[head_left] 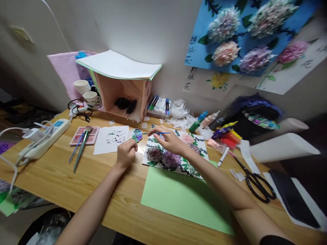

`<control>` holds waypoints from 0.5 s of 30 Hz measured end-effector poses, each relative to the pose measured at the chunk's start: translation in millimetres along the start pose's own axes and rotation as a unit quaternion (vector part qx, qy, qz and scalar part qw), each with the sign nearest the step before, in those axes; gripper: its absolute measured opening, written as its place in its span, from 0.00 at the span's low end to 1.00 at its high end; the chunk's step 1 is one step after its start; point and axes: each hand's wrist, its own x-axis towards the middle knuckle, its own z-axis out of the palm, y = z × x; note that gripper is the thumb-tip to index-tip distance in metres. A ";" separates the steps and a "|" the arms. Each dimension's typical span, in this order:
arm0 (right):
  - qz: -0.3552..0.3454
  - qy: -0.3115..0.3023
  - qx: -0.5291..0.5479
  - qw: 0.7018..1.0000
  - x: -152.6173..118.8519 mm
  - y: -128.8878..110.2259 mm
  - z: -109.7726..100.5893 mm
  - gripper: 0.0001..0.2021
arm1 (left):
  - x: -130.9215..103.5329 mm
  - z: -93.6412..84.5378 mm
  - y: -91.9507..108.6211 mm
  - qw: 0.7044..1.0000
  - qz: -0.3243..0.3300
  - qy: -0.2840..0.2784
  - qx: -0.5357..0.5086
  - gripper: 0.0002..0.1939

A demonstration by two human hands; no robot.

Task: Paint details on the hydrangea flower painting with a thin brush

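My right hand pinches a thin blue paintbrush above the picture's upper left part. The brush points left, its tip at the small flower-shaped paint palette, which carries purple, blue and green paint. My left hand is closed beside the palette's lower edge; what its curled fingers hold, if anything, is hidden. Under my right hand and forearm lies a white picture with raised pink, purple and white flowers and painted green leaves. It partly covers a green sheet.
To the left are a paint-marked paper, a pink case with brushes across it, and a power strip. Marker pens and paint bottles stand behind. Scissors and a black phone lie at right.
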 end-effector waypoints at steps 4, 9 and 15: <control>0.052 0.095 0.007 0.994 -54.3 7.4 -52.7 0.11 | -7.1 9.1 8.0 0.998 0.053 -0.043 -0.009 0.12; 0.147 0.315 0.018 0.938 -128.6 52.4 -99.7 0.12 | -19.9 28.5 27.8 0.986 0.145 -0.078 -0.009 0.14; 0.199 0.346 -0.050 0.916 -181.6 77.9 -120.6 0.10 | -42.1 72.4 65.4 0.931 0.336 -0.141 -0.014 0.14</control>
